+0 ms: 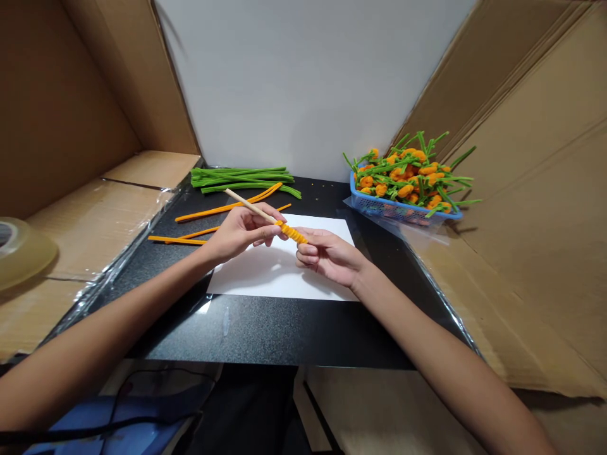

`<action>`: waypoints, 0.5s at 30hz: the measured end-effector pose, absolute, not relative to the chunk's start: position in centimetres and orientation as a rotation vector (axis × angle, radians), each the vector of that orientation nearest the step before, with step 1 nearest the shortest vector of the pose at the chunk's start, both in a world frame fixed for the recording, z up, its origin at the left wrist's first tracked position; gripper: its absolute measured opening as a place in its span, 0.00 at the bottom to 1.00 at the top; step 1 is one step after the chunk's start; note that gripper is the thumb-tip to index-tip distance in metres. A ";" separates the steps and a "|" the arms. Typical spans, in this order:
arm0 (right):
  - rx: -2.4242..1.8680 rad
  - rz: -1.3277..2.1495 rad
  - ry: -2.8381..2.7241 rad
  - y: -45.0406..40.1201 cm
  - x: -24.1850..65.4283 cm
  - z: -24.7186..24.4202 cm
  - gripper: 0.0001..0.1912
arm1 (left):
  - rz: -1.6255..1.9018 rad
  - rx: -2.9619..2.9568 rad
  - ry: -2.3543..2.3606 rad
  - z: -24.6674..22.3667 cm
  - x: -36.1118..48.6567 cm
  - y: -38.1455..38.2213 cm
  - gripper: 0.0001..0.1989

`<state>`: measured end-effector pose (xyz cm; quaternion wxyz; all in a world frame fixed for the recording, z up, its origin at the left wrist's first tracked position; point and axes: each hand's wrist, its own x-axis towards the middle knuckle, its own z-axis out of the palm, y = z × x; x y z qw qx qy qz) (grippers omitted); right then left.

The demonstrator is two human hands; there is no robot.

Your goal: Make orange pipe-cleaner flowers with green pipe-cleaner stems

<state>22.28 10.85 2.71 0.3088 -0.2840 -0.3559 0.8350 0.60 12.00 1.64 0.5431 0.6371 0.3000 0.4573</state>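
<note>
A thin wooden stick [249, 204] slants down to the right above a white sheet [279, 281], with an orange fuzzy stem [293, 233] coiled around its lower end. My left hand [246, 230] is closed on the stick near the upper end of the coil. At the coil's lower right end, my right hand [329, 256] pinches the orange stem between thumb and fingers. The fingertips of both hands are close together, with the coil between them.
Green stems [246, 178] and loose orange stems [208, 210] lie on the black table [265, 335] at the back left. A blue basket [403, 205] of orange and green pieces stands back right. Cardboard walls [535, 221] flank both sides; a tape roll [26, 253] sits far left.
</note>
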 end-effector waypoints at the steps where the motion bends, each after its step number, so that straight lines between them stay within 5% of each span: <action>1: -0.748 2.200 -0.952 10.9 22.3 2.7 0.07 | 1.080 1.503 0.717 1.6 0.6 12.1 0.16; 15: -0.725 2.265 -0.991 11.0 22.3 2.3 0.06 | 1.134 1.436 0.718 1.3 0.9 11.8 0.14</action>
